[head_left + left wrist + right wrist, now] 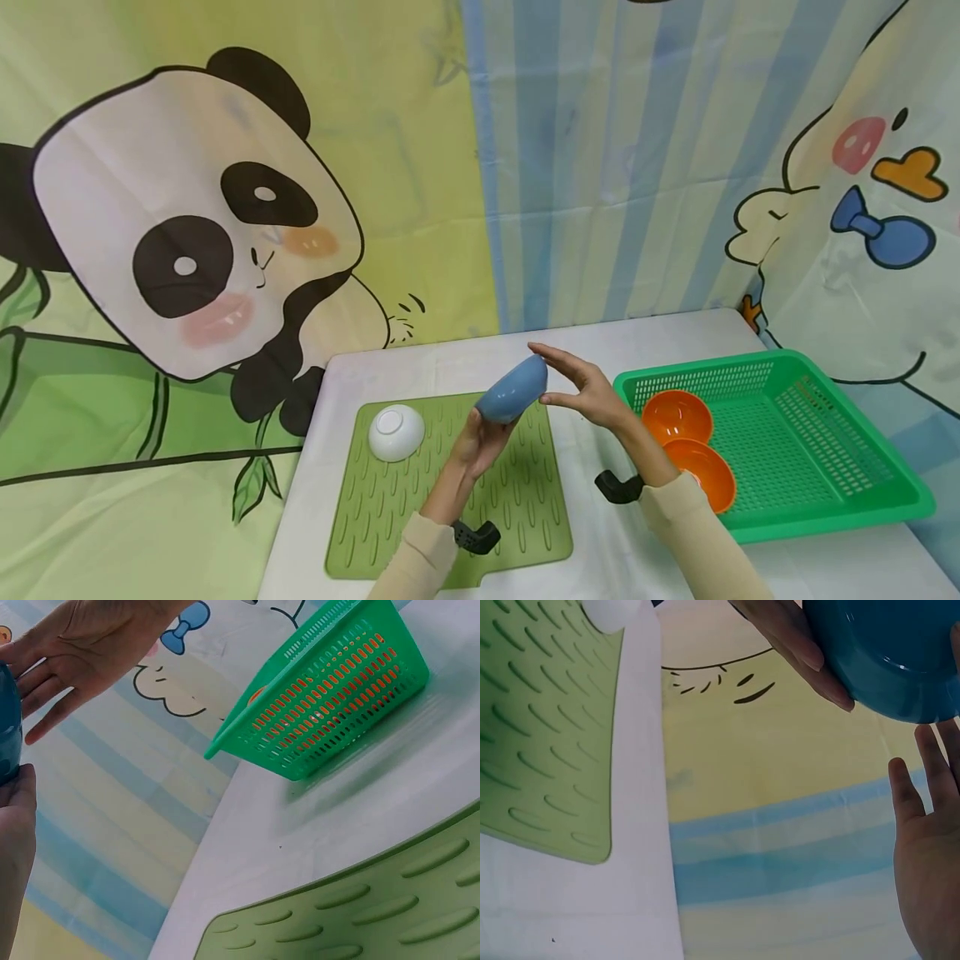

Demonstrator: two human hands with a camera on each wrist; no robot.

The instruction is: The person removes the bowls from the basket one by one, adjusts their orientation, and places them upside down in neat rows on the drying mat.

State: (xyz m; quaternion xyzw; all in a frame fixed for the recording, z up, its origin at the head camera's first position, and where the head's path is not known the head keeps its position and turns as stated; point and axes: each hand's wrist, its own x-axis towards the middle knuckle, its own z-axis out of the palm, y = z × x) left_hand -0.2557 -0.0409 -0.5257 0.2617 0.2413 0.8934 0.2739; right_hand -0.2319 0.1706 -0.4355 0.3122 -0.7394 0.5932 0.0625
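Note:
A blue bowl (514,390) is held tilted above the green mat (450,500). My left hand (483,442) grips it from below at its lower left side. At the bowl's right side is my right hand (588,392), its fingers and thumb spread apart. In the left wrist view the right hand (97,645) has mostly straight fingers close to the bowl (9,724); whether they touch it I cannot tell. The right wrist view shows the glossy bowl (892,660) between both hands. A white bowl (396,433) lies upside down on the mat's left part.
A green plastic basket (817,525) with perforated walls stands to the right. Two orange bowls (677,417) lie in its left side. White cloth (592,517) covers the table, and a printed cartoon curtain (420,167) hangs behind it.

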